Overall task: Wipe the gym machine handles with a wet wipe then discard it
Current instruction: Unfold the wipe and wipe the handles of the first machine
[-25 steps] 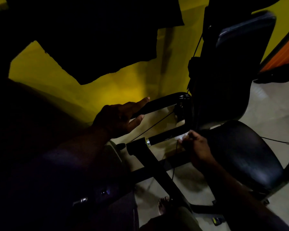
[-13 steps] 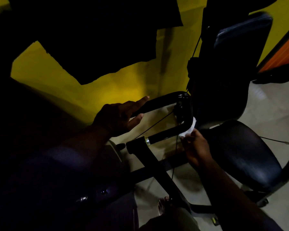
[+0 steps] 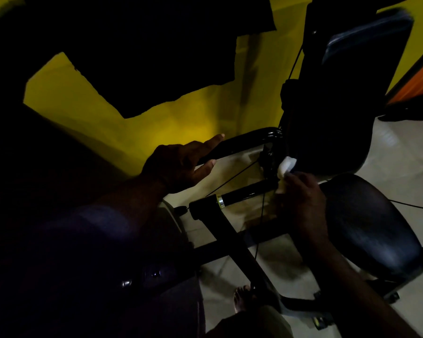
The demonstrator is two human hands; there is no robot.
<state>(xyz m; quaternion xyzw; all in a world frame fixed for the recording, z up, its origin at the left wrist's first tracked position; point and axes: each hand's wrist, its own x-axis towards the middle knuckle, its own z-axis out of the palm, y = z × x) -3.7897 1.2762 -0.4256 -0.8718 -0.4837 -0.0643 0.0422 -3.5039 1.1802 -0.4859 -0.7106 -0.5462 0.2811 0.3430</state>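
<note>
A black U-shaped machine handle [image 3: 244, 142] runs from the upper bar round a bend to a lower bar [image 3: 247, 192] with a silver collar. My left hand [image 3: 178, 164] holds the upper bar's left end, index finger stretched along it. My right hand [image 3: 303, 191] pinches a white wet wipe [image 3: 286, 167] and presses it against the bend at the right end of the handle.
A black padded seat [image 3: 366, 225] lies right of the handle, its backrest [image 3: 347, 93] above. Thin cables [image 3: 232, 176] cross between the bars. The machine's black frame beam [image 3: 242, 252] slopes down over the pale floor. A bare foot [image 3: 242, 298] stands below. Yellow wall [image 3: 156, 123] behind.
My right hand has slid the wipe from the lower bar's right end up onto the bend. My left hand has kept its hold on the upper bar.
</note>
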